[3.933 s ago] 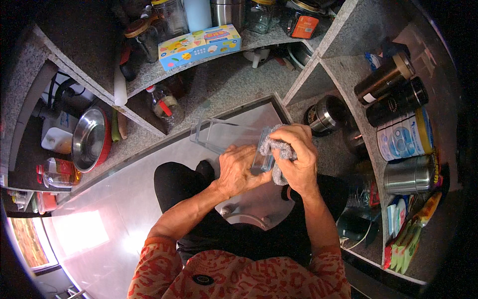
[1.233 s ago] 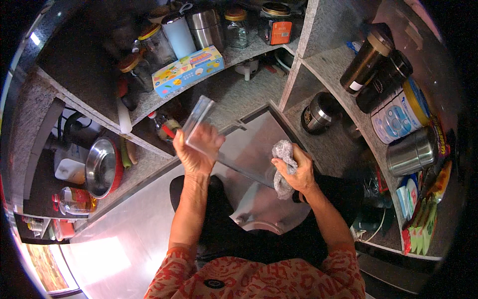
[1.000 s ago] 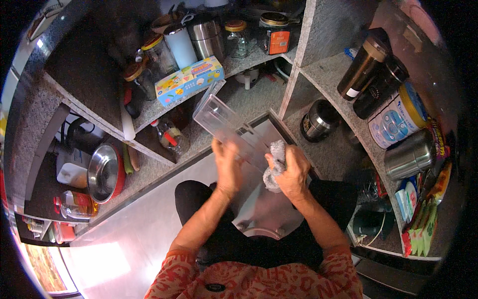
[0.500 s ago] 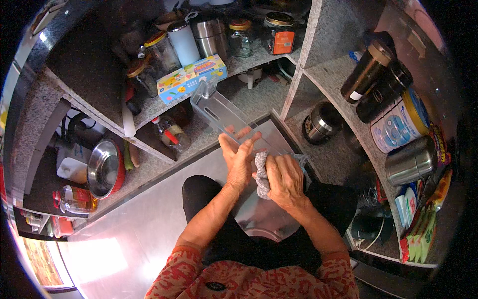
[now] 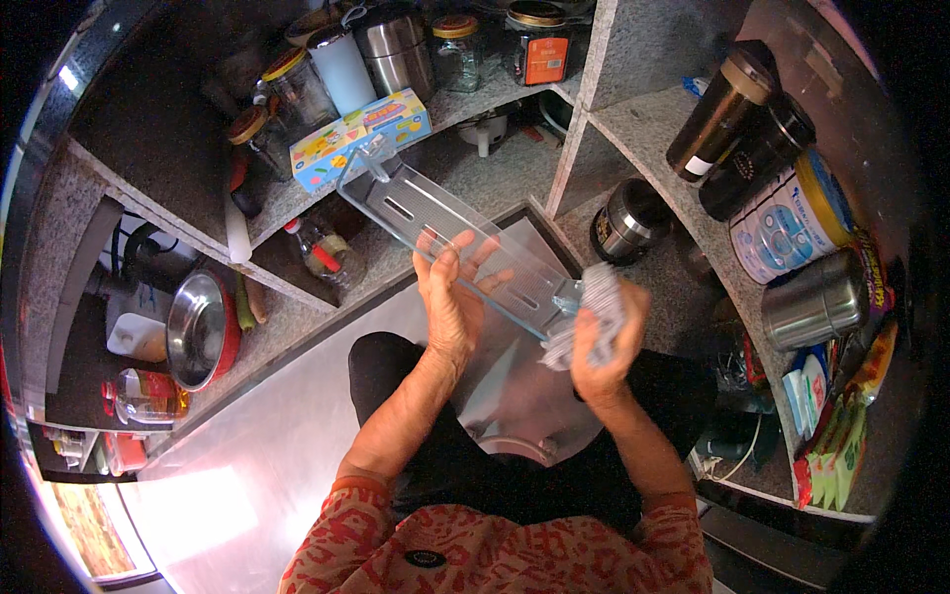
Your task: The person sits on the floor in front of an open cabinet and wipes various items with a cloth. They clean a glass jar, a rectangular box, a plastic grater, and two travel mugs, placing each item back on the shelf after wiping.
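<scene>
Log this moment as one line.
left hand: holds clear tray | right hand: grips grey cloth at tray's right end | right hand blurred

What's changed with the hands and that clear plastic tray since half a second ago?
The right hand moved the grey cloth rightward, from close beside the left hand to the right end of the clear plastic tray. Nothing was let go: the left hand still holds the tray. The patterned carton and red-sided steel bowl stayed put.

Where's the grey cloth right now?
In the head view, the grey cloth is right of centre, in the right hand, at the right end of the clear tray.
</scene>
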